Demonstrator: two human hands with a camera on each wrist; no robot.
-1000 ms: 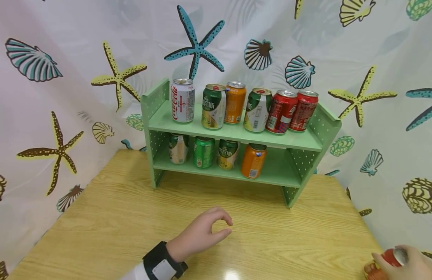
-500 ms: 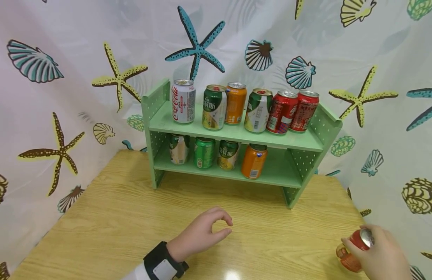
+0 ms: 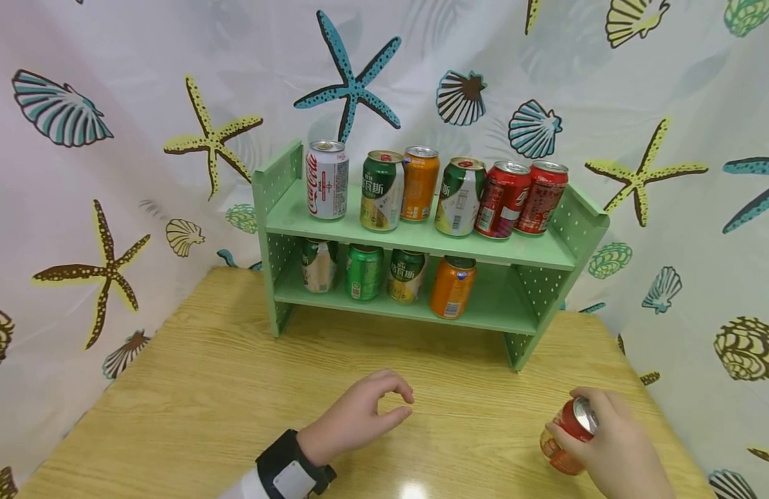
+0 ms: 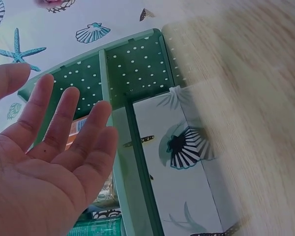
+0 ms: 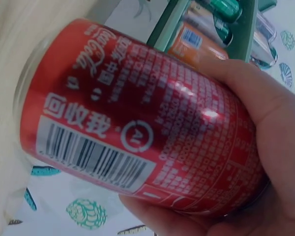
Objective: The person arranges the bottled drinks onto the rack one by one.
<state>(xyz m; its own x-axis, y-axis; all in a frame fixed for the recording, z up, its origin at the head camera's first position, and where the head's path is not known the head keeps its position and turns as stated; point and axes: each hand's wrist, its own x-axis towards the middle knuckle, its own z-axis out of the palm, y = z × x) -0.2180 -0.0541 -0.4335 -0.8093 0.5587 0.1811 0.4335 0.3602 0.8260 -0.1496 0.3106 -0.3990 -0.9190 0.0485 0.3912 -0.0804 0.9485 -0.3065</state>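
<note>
At the right of the head view my right hand point(image 3: 623, 443) grips a red Coca-Cola can point(image 3: 567, 443) round its upper part, low over the wooden table. In the right wrist view the can point(image 5: 132, 123) fills the middle, its barcode facing the camera, with thumb and fingers on either side. My left hand point(image 3: 356, 416) holds nothing; its fingers are loosely bent above the table, in front of the green shelf point(image 3: 484, 315). The left wrist view shows the palm of that hand point(image 4: 49, 162) with the fingers spread apart.
Several cans stand on both tiers. On top are a white Coca-Cola can point(image 3: 326, 180), green-and-white, orange and red cans. Below, an orange can point(image 3: 452, 287) stands rightmost, beside a green can point(image 3: 363, 272). A patterned curtain point(image 3: 671, 104) hangs behind and beside the table point(image 3: 191, 388).
My right hand has carried the red can leftward and a little away from me, from the lower right edge of the head view. The left hand has stayed in place.
</note>
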